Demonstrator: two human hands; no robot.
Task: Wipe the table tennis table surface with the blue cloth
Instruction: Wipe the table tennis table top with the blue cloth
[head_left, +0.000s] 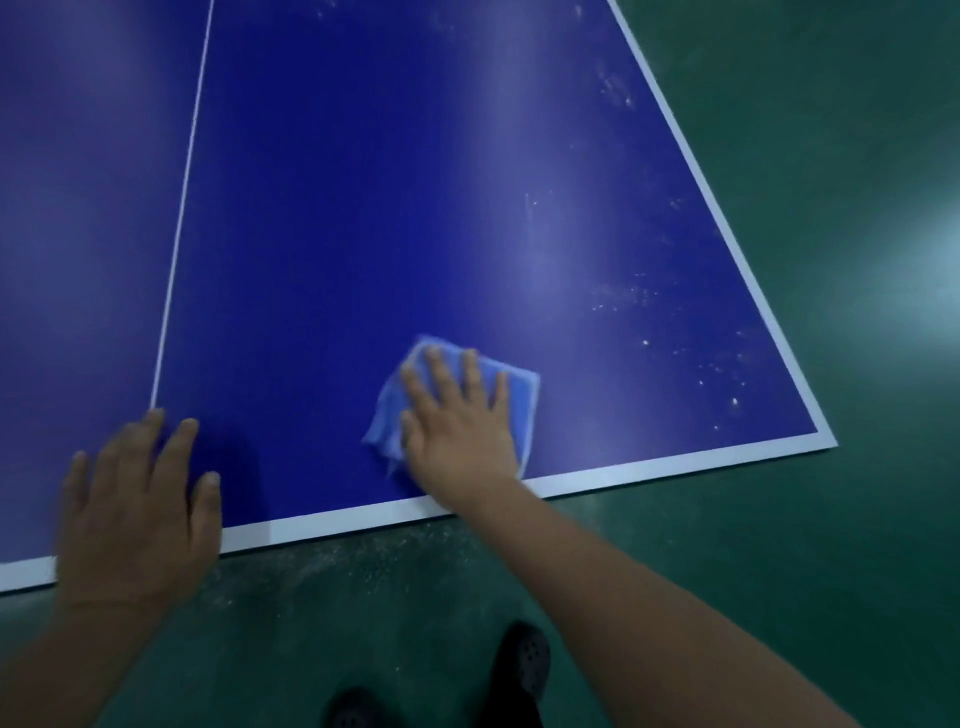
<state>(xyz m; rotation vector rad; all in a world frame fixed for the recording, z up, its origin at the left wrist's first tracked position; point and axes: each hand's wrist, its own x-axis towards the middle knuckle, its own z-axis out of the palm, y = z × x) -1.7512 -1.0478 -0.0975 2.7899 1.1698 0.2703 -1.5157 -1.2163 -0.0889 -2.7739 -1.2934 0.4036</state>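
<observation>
Green floor (779, 571) runs along the near side and the right of the table tennis table (363, 208), whose dark blue top fills most of what I see. A thin white centre line (182, 208) runs from about six o'clock up toward twelve, leaning slightly right, and a white border (623, 470) frames the near edge and the right edge, meeting in a corner at about four o'clock.

My right hand (457, 426) lies flat on the blue cloth (514, 389), fingers straight and spread, pointing toward eleven o'clock; it presses the cloth down, curled round nothing. The cloth sits on the table's right half, just inside the near border, well right of the centre line. It is bunched into a rough diamond, its long axis running from about seven o'clock to one o'clock, with a ragged tail by my thumb; its exact folds are blurred, so I may be off there.

My left hand (135, 509) rests palm down across the near border at about eight o'clock, fingers straight and slightly spread, pointing toward twelve, the fingertips just beside the foot of the centre line. It holds nothing.

Pale specks and smears (722, 374) dot the top toward the right edge, from one to four o'clock. Whitish dust (363, 566) lies on the floor just below the near edge. My dark shoes (522, 670) show at six o'clock.
</observation>
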